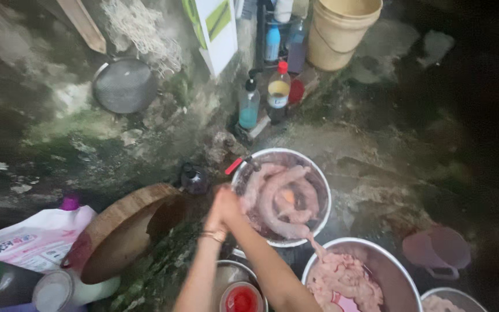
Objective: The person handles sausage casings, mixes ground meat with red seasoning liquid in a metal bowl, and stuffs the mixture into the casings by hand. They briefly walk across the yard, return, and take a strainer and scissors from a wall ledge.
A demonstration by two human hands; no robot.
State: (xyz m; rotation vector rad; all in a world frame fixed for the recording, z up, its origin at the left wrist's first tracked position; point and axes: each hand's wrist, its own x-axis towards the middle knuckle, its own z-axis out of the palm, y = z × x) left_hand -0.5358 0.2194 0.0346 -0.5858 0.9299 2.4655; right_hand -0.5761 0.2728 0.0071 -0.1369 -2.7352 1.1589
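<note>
My left hand (217, 218), with a thin bracelet at the wrist, and my right hand (231, 202) are pressed together at the left rim of a round metal bowl (325, 199). The bowl holds thick pink intestines (278, 199) coiled in it. What lies between my palms is hidden. One thin pink strand runs from this bowl down into a second metal bowl (404, 270) full of pale pink offal (345, 278). A red-handled tap (235, 166) sticks out just above my hands.
A round wooden chopping board (123, 230) leans at the left beside a white bag (33, 240). A red-lidded tub (242, 299) sits below my arms. Bottles (249, 105) and a yellow bucket (342, 29) stand at the back. A pink jug (437, 248) lies on the wet floor at the right.
</note>
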